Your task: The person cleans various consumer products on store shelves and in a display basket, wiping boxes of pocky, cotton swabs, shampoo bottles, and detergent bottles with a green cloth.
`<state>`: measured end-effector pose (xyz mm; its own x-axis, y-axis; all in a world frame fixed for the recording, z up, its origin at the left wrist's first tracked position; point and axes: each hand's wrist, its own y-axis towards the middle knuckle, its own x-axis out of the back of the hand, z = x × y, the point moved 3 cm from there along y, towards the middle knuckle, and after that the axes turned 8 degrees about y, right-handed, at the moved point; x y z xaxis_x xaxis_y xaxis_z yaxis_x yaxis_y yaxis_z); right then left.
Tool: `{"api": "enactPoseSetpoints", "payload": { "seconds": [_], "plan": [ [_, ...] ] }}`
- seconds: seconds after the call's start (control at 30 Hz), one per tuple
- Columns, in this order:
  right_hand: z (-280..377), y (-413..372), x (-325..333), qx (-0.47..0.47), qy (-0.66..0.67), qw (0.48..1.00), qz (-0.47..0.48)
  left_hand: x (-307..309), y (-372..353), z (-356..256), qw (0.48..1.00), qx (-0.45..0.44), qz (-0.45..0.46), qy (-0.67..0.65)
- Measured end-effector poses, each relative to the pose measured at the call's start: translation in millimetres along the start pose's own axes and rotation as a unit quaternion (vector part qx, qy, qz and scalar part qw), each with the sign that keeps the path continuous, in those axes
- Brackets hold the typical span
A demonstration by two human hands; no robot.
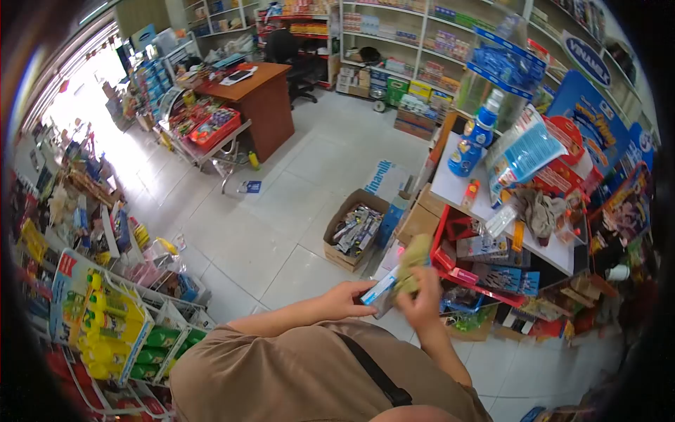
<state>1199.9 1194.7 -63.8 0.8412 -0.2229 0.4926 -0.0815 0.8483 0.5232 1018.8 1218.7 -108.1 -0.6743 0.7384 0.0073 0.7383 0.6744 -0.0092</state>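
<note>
White-tiled shop floor (281,204) across the middle of the frame, stocked shelves (394,35) along the top, wooden desk (260,95) at upper left with a red basket (211,126) of goods beside it. White table (450,183) at right, crowded with blue bottles (474,137) and packets. Open cardboard box (351,228) at centre, filled with flat packets; display rack (112,323) at lower left holding yellow and green bottles. Low in the centre, both forearms raised from the body: left hand (348,299) with fingers closed round a small blue-and-white box (380,288), right hand (422,299) clamped on a yellow-green cloth (411,260), pressed against the box's upper end.
</note>
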Motion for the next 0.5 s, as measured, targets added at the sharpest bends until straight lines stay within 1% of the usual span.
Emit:
{"api": "enactPoseSetpoints", "payload": {
  "seconds": [0.1,0.13,0.23,0.27,0.33,0.4,0.43,0.47,0.5],
  "plan": [
    [25.0,-7.2,-26.8,0.031,0.037,0.990,0.136,18.7,3.7,10.5,0.988,0.050,-0.022,0.145],
    [24.4,-3.2,-26.2,0.008,0.040,0.987,0.155,20.5,4.2,-4.3,0.982,0.043,-0.026,0.184],
    [2.5,17.4,-8.1,-0.105,0.061,0.989,0.084,24.0,5.6,-24.4,0.923,0.050,-0.009,0.381],
    [-10.3,18.8,-0.4,-0.103,0.048,0.992,0.052,25.8,5.6,-17.7,0.906,0.036,-0.004,0.422],
    [-35.7,23.4,8.8,-0.095,0.020,0.995,-0.015,21.5,3.5,-19.8,0.900,0.048,0.004,0.433],
    [-32.5,16.4,-2.9,-0.075,-0.044,0.995,0.040,17.2,3.4,-26.4,0.898,0.072,0.006,0.433],
    [-21.0,17.4,-11.7,-0.065,-0.076,0.993,0.069,16.9,4.8,-17.6,0.892,0.057,-0.004,0.449],
    [-3.5,13.3,-24.6,-0.085,-0.024,0.987,0.134,17.4,6.6,-0.7,0.885,0.044,-0.014,0.464],
    [12.8,12.2,-33.0,-0.084,-0.026,0.983,0.160,17.9,6.9,7.9,0.877,0.031,-0.023,0.478]
  ]
}}
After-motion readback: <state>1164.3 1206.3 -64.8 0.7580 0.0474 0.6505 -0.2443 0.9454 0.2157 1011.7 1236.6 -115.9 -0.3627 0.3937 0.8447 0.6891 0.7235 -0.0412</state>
